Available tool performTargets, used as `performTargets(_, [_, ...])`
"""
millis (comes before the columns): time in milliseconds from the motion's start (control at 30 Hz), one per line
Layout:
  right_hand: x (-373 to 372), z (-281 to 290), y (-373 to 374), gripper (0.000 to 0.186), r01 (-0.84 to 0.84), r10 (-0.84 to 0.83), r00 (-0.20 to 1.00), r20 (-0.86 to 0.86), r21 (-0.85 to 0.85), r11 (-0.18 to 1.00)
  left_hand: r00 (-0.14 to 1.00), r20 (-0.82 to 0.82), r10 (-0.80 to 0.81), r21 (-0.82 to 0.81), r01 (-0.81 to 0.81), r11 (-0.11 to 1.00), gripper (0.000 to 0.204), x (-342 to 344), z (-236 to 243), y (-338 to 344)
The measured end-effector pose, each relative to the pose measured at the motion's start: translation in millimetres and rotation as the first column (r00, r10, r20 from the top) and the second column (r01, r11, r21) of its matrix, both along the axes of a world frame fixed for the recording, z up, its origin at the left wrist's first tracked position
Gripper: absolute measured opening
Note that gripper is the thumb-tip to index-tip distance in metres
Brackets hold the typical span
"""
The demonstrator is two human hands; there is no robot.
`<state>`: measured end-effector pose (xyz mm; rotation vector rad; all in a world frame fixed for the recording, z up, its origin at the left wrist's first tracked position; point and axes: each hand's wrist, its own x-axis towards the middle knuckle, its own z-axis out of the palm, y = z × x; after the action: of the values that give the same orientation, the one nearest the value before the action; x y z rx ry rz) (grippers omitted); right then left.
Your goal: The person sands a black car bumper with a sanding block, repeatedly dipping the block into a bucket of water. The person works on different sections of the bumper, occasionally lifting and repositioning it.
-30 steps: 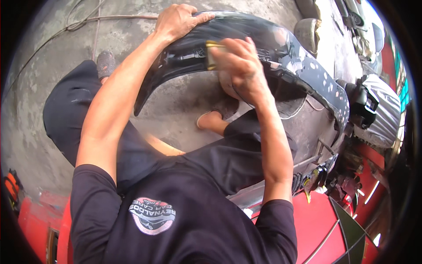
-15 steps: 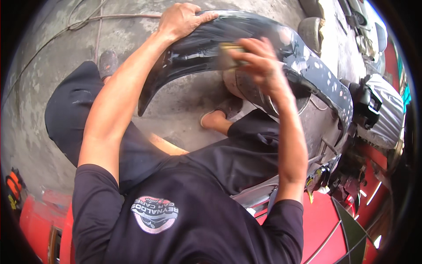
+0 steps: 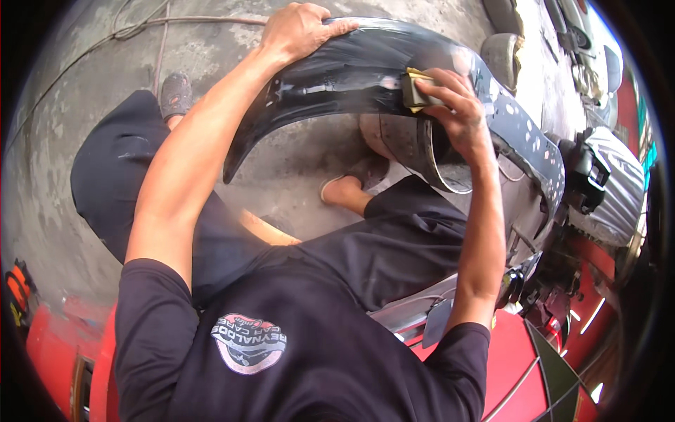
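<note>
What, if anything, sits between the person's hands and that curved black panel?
Under the right hand a small yellowish sanding block lies between the fingers and the black panel. The left hand grips the panel's top edge directly.

A grey concrete floor (image 3: 84,141), stained and patchy, fills the upper left under bright daylight. A thin cable (image 3: 162,21) loops across it near the top edge. Red painted surfaces (image 3: 520,352) lie along the bottom. At the right edge stands a ribbed silver machine part (image 3: 619,190) among dark clutter.
</note>
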<state>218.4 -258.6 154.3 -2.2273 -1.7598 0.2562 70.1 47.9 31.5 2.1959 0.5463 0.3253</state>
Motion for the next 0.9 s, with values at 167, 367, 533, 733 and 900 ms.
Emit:
performTargets(167, [-62.0, -18.4, 54.7, 0.042, -0.087, 0.097, 0.993, -0.07, 0.127, 0.988, 0.996, -0.082, -0.02, 0.046, 0.024, 0.999, 0.078, 5.3, 10.7, 5.0])
performTargets(367, [-16.6, -7.8, 5.2, 0.054, 0.004, -0.001, 1.0, -0.03, 0.104, 0.995, 0.999, 0.05, -0.005, 0.029, 0.003, 1.0, 0.077, -1.1, 1.0, -0.4])
performTargets(533, [-83.3, -29.4, 53.2, 0.045, -0.05, 0.056, 0.998, -0.027, 0.19, 0.981, 1.0, -0.013, -0.012, 0.042, 0.012, 0.999, 0.08, 8.0, 12.4, 2.8])
performTargets(733, [-45.2, -17.6, -0.4, 0.044, 0.128, -0.143, 0.987, 0.076, 0.174, 0.976, 1.0, -0.011, -0.011, 0.076, 0.012, 0.997, 0.083, 2.1, -7.2, 8.0])
performTargets(900, [-9.7, 19.2, -121.9, 0.042, 0.488, -0.509, 0.786, -0.351, -0.155, 0.859, 1.0, 0.007, 0.005, 0.126, -0.006, 0.992, 0.081, 4.4, 1.4, 2.6])
